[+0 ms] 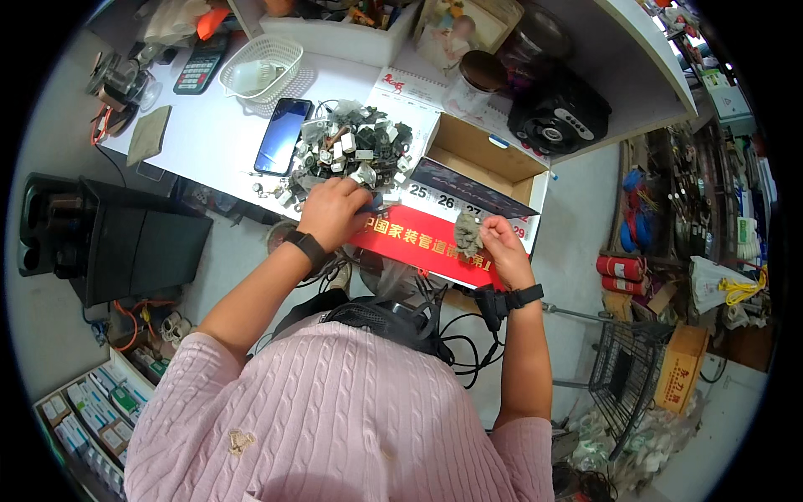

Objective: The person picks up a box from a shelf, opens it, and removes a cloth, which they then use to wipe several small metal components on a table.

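Note:
A heap of small mixed parts [351, 147], mostly black and white plastic pieces with some clear bags, lies on the white desk. My left hand [335, 210] rests at its near edge, fingers bent down among the pieces; what is under the fingertips is hidden. A dark piece shows beside its thumb. Pinched in my right hand [508, 251] is a crumpled grey-green rag [467, 233], held over the red strip [408, 241] of a wall calendar that lies flat. Just beyond that hand stands an open cardboard box [489, 157] with a dark printed side.
Left of the heap lies a smartphone [283, 136], with a white plastic basket [260, 69] and a calculator [201, 66] behind. A folded cloth [149, 135] sits further left. A lidded jar [473, 81] and a black speaker [558, 116] stand behind the box. A wire shopping cart [627, 376] is at right.

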The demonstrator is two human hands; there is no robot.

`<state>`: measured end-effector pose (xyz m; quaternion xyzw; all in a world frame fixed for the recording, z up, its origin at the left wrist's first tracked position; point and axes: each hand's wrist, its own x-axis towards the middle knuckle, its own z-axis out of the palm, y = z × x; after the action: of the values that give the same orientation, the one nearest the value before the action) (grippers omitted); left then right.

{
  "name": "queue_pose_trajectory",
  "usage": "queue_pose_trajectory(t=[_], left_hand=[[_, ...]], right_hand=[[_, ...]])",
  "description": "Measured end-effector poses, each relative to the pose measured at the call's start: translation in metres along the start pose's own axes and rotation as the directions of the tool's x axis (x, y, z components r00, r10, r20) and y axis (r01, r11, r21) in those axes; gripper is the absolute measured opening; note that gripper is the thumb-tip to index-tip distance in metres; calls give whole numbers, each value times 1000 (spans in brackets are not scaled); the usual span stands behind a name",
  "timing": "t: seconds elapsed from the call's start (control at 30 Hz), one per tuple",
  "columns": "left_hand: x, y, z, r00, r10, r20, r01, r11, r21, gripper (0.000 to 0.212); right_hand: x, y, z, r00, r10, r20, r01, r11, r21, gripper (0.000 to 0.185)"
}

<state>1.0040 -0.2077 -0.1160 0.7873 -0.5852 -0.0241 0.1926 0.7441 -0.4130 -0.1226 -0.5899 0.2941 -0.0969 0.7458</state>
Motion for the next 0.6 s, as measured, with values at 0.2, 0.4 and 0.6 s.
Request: queue_pose_trajectory(t=[0.2,0.4,0.6], left_hand=[[-24,0,7,983,104,153,-129,978,162,7],[-28,1,14,987,102,122,-122,979,166,9],[-16,18,-38,982,-157,105,187,887,-422,14]], right_hand=[[-27,-26,7,989,44,-140,-6,967,256,9],[-44,-37,-3,987,-119,-105,152,902,404,18],[-65,-79,24,979,-203,-30,175,747,641,51]])
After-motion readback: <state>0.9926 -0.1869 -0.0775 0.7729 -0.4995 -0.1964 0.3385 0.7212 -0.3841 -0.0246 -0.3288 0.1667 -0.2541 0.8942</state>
